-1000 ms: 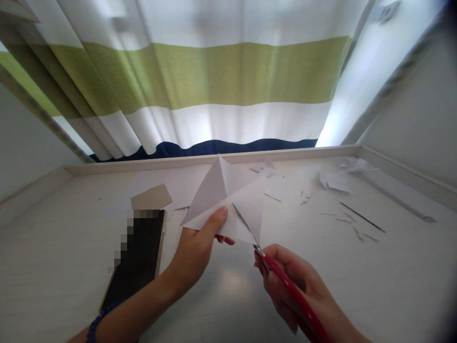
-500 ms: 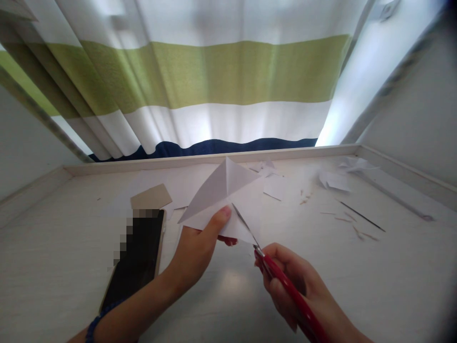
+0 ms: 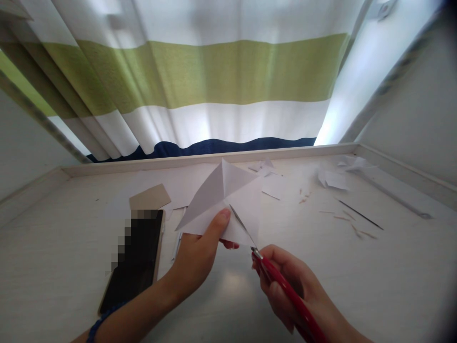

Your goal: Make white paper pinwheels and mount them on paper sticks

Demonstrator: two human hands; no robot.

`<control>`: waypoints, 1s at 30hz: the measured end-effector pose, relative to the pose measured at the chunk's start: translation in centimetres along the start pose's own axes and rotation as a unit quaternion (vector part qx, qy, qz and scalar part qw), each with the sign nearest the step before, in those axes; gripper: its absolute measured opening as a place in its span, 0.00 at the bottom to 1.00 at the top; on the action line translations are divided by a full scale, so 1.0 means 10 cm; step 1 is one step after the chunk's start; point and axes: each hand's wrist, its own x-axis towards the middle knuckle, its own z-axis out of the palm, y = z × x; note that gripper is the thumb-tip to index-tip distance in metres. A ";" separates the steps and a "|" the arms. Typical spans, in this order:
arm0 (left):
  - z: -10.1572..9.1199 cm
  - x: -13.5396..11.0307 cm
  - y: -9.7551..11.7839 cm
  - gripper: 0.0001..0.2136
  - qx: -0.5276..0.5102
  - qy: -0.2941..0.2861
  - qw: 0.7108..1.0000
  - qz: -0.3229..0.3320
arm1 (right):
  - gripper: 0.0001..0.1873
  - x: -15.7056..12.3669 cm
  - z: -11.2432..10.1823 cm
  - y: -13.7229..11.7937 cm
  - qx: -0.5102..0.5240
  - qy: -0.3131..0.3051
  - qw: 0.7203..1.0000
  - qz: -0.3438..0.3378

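Note:
My left hand (image 3: 200,252) pinches a creased sheet of white paper (image 3: 205,202), thumb on top and fingers underneath. The paper is held above the table with its pointed corner facing away from me. In my right hand (image 3: 285,276) is a pair of scissors with red handles (image 3: 296,297). One blade (image 3: 243,224) lies over the right part of the paper, its tip near my left thumb; the other blade is hidden, probably beneath the sheet. My right fingers are wrapped round the handles.
A dark phone (image 3: 134,262) lies left of my left wrist, with a beige card (image 3: 150,196) behind it. Paper scraps (image 3: 333,180), a thin dark stick (image 3: 359,213) and several small slivers (image 3: 357,232) are spread on the right. A raised rim (image 3: 171,159) edges the table below a striped curtain (image 3: 228,71).
The paper's left corner has dipped slightly and shifted left. Both hands and the scissors have moved a little left with the sheet; the grips look the same.

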 end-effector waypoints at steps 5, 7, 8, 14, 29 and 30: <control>0.01 -0.03 0.02 0.10 -0.012 -0.006 1.000 -0.014 | 0.18 -0.01 -0.01 -0.02 -0.001 -0.005 1.000 -0.001; 0.01 -0.03 0.01 0.10 -0.010 -0.006 1.000 -0.021 | 0.17 -0.01 -0.01 -0.02 -0.002 -0.001 1.000 0.002; 0.01 -0.03 0.00 0.10 -0.009 -0.007 1.000 -0.021 | 0.16 -0.01 -0.01 -0.01 -0.003 0.002 1.000 0.003; 0.00 -0.02 -0.05 0.09 -0.008 -0.012 1.000 0.002 | 0.14 0.00 -0.01 -0.01 0.019 0.003 1.000 0.010; 0.01 -0.01 -0.04 0.10 0.005 0.000 1.000 -0.014 | 0.12 -0.02 0.01 -0.06 0.045 -0.010 0.998 0.045; 0.01 -0.01 -0.05 0.10 0.007 0.001 1.000 -0.014 | 0.12 -0.02 0.02 -0.06 0.044 -0.009 0.998 0.047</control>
